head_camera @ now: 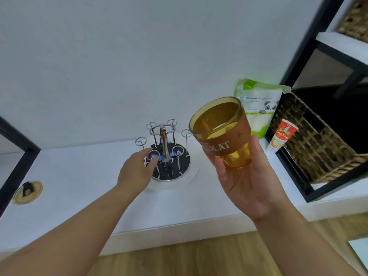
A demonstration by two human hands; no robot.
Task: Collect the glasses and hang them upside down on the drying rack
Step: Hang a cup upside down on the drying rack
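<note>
The right hand holds the glass up off the shelf, fingers cupped round its base, mouth still up and tilted toward the wearer, probably ready to flip. The left hand rests on the rack, likely steadying it; whether its fingers grip anything I cannot tell. The glass is amber, see-through, with a brown lettered band.

The drying rack stands on the counter against the wall. Right of it a pouch leans beside a basket; a tube, possibly touching the basket, stands before it.
</note>
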